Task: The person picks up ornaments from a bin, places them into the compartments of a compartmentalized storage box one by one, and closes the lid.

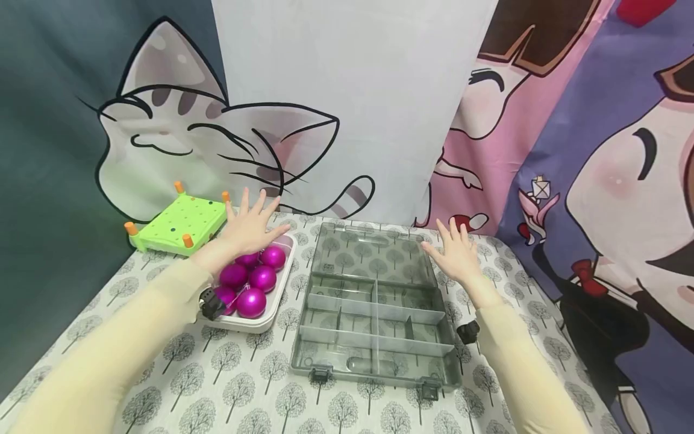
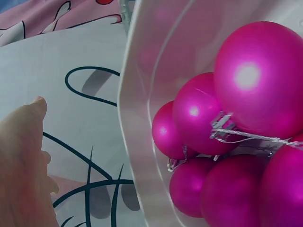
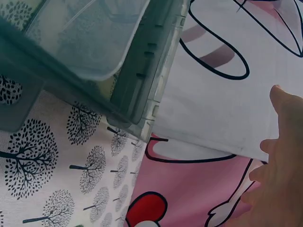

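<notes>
My left hand is spread with straight fingers over the far side of a white tub, holding nothing. Inside the tub lie several shiny magenta Christmas baubles; silver strings and caps show on them in the left wrist view. My right hand, fingers also spread, is above the table just right of a clear grey compartment box, and it too holds nothing. The box's lid is laid back toward the wall, and translucent dividers split its inside into several compartments with no baubles in them.
A lime-green pegged toy stand with orange legs lies upside down at the back left, behind the tub. Two latches line the box's front edge. A tree-patterned cloth covers the table, and a cartoon-printed curtain hangs behind.
</notes>
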`<state>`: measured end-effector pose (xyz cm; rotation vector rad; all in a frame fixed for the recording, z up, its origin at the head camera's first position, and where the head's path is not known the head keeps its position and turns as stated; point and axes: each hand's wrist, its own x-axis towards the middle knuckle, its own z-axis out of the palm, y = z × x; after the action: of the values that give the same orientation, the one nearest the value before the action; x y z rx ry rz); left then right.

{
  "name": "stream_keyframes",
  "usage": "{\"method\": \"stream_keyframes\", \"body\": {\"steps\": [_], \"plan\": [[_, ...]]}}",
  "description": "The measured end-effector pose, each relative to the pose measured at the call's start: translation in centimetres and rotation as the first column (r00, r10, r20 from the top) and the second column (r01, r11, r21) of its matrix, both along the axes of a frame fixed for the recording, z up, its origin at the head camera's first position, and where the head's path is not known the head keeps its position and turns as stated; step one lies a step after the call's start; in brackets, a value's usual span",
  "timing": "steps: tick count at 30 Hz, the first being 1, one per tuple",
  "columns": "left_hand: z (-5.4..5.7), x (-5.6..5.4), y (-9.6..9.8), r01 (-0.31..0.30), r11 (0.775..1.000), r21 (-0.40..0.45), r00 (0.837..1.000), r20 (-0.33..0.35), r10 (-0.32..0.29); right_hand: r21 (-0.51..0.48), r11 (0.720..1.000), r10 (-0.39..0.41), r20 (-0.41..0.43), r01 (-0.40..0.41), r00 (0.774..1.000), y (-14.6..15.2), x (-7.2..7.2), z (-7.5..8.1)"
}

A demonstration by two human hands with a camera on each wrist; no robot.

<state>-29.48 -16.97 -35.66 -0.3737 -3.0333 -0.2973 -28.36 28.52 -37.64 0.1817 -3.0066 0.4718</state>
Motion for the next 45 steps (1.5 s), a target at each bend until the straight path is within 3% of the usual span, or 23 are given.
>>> {"method": "stream_keyframes", "body": {"steps": [12, 19, 23, 27, 37, 42, 45], "plan": [[0.7, -0.4, -0.7, 0.033, 0.994, 0.107, 0.998, 0.053, -0.039, -0.189, 0.98, 0.066, -0.021, -0.068, 0.998, 1.7, 0.2, -0.7], [0.6, -0.9, -1.3, 0.132, 0.962, 0.237, 0.99, 0.008, -0.137, -0.342, 0.938, 0.08, 0.026, -0.066, 0.996, 3.1, 0.7, -1.7], [0.3, -1.0, -1.7, 0.162, 0.937, 0.309, 0.985, 0.007, -0.172, -0.471, 0.879, 0.107, 0.055, -0.069, 0.993, 3.6, 1.4, -1.8], [-0.1, -1.3, -2.2, 0.188, 0.914, 0.359, 0.976, 0.034, -0.214, -0.61, 0.789, 0.149, 0.086, -0.067, 0.985, 4.5, 2.1, -2.2], [-0.6, -1.9, -2.7, 0.303, 0.864, 0.403, 0.909, 0.149, -0.388, -0.785, 0.615, 0.251, 0.103, -0.077, 0.962, 7.1, 2.3, -5.3], [-1.1, -2.2, -2.8, 0.316, 0.873, 0.372, 0.873, 0.247, -0.421, -0.831, 0.555, 0.272, 0.138, -0.038, 0.952, 7.2, 2.9, -6.4], [-1.5, -2.3, -2.6, 0.306, 0.883, 0.356, 0.861, 0.292, -0.416, -0.846, 0.532, 0.287, 0.144, -0.032, 0.947, 7.2, 3.3, -7.1]]}}
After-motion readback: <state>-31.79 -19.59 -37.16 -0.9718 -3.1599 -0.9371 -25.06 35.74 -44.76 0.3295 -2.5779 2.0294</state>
